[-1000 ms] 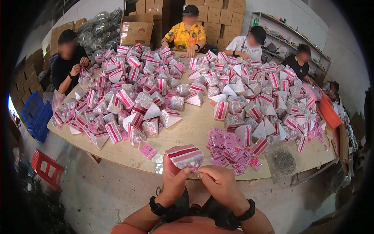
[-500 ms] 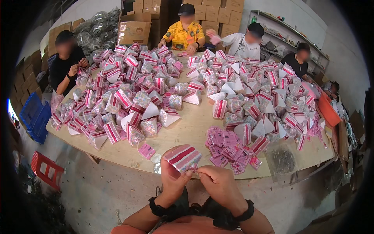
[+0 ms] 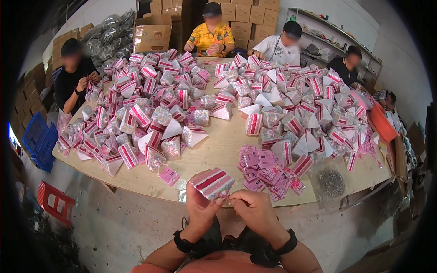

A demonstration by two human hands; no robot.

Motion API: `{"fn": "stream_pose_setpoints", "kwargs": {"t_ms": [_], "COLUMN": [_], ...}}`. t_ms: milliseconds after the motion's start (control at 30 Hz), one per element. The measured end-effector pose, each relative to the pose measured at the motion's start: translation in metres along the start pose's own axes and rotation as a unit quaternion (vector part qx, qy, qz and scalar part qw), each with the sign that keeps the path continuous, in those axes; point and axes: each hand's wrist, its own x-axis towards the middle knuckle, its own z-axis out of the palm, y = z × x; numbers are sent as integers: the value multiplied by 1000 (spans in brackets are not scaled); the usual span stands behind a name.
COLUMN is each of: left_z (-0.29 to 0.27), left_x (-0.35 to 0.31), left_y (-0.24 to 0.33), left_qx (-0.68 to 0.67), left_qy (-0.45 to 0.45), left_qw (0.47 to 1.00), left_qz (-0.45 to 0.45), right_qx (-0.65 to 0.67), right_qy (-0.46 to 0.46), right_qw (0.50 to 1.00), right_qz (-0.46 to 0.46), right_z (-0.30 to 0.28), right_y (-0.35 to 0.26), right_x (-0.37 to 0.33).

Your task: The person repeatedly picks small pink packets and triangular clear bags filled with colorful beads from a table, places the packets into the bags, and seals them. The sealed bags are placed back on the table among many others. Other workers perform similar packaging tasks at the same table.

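Above the table's near edge, my left hand [image 3: 199,207] is closed around a toy cake slice [image 3: 212,184] with pink, white and red layers and a speckled side. The slice is tilted, its striped face turned up. My right hand [image 3: 255,210] pinches at its lower right corner, thumb and forefinger together; what is between the fingertips is too small to make out. Just beyond my hands on the table lie a single pink card [image 3: 169,176] and, to the right, a heap of pink cards [image 3: 264,169].
Piles of wrapped cake slices [image 3: 157,116] cover the left and right of the wooden table [image 3: 218,145]. Small metal pieces [image 3: 331,182] lie at the right front. Several co-workers sit around. A red stool [image 3: 55,203] and blue crate [image 3: 40,142] stand left, an orange basin [image 3: 383,122] right.
My hands keep their hold on the slice, with only a slight shift. Across the table, the co-worker in white has lowered a raised hand, and the one in yellow has brought both hands closer together.
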Motion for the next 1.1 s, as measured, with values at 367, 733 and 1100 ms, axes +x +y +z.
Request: {"fn": "stream_pose_setpoints", "kwargs": {"t_ms": [367, 733, 1100], "left_z": [2, -17, -20], "left_x": [0, 3, 8], "left_y": [-3, -17, -14], "left_qx": [19, 379, 476], "left_qy": [10, -27, -56], "left_qw": [1000, 910, 851], "left_qz": [-3, 164, 213], "right_qx": [-110, -149, -86], "right_qy": [47, 72, 47], "right_qw": [989, 983, 995], "right_qz": [-85, -79, 29], "right_z": [7, 12, 12], "right_y": [12, 22, 31], "right_x": [1, 5, 10]}}
